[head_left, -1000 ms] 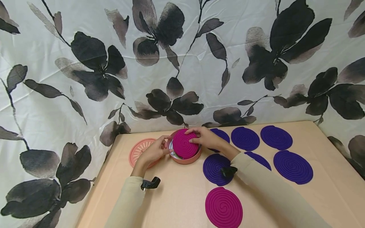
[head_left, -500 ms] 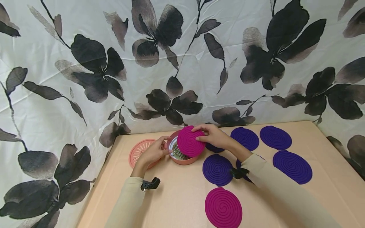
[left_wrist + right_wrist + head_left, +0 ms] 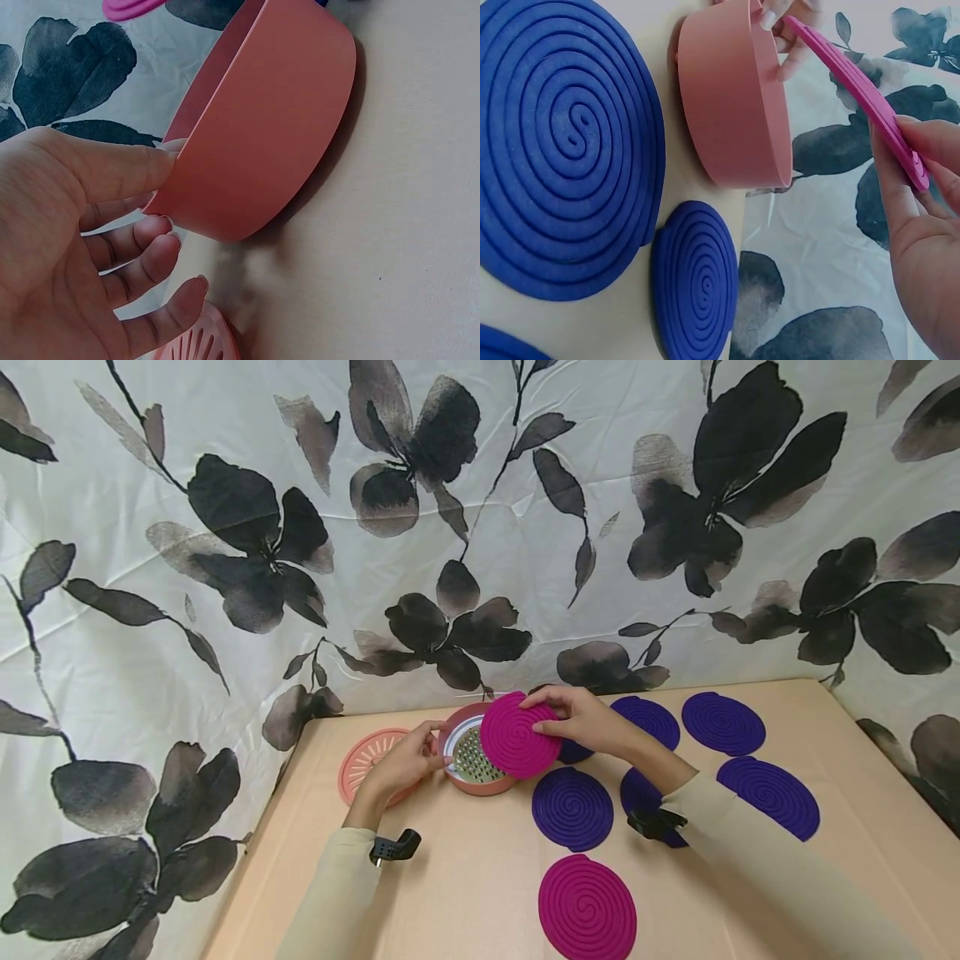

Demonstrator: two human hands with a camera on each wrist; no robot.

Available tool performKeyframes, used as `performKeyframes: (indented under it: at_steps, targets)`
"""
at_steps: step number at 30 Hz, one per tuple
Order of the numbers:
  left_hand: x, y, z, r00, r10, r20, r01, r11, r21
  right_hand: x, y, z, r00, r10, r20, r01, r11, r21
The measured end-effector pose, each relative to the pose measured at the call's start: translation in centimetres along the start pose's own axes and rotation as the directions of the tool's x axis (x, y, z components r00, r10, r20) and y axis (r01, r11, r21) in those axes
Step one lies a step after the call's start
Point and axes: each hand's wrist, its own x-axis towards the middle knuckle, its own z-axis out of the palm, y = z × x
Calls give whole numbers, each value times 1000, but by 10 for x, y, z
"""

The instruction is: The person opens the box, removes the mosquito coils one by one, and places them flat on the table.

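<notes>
My right hand [image 3: 588,720] pinches a pink mosquito coil [image 3: 516,739] between thumb and fingers, tilted above the right side of a round terracotta-coloured coil holder [image 3: 483,788]. In the right wrist view the pink coil [image 3: 870,105] is seen edge-on, apart from the holder [image 3: 731,97]. My left hand [image 3: 405,762] grips the holder's left rim; in the left wrist view the thumb of that hand [image 3: 82,217] lies at the rim, and the other fingers are loosely bent. Inside the holder a studded metal plate [image 3: 474,756] shows, partly hidden by the coil.
A slotted salmon lid [image 3: 360,760] lies left of the holder, partly under my left hand. Several blue coils [image 3: 572,810] are spread on the right of the table [image 3: 450,877], some hidden by my right arm. Another pink coil [image 3: 587,906] lies near the front. Floral cloth [image 3: 480,527] hangs behind.
My right hand has lifted the pink coil and moved it right, off the holder, uncovering the studded plate. My left hand has stayed at the rim.
</notes>
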Motion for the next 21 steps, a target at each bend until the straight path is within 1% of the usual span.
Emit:
performKeyframes:
  at_steps: [4,8,12,15,19,21]
  targets:
    - [0,0,0,1000,-17,1,17,1000,-4,-8,-2,-4,1000,4,18,-4,1000,-2]
    - [0,-1,-1,1000,-17,10,17,1000,-11,-15,-2,-8,999,6,48,-6,1000,-3]
    - [0,-1,-1,1000,-10,18,11,1000,-24,-22,-3,-10,998,12,63,-11,1000,-18]
    - [1,-1,-1,1000,-3,21,4,1000,-31,-27,-5,-12,997,34,66,-32,999,-36]
    - [1,0,-2,1000,5,22,-5,1000,-23,-33,-8,-14,995,59,78,-54,996,-65]
    - [1,0,-2,1000,8,19,-8,1000,-16,-36,-9,-15,995,60,82,-53,995,-83]
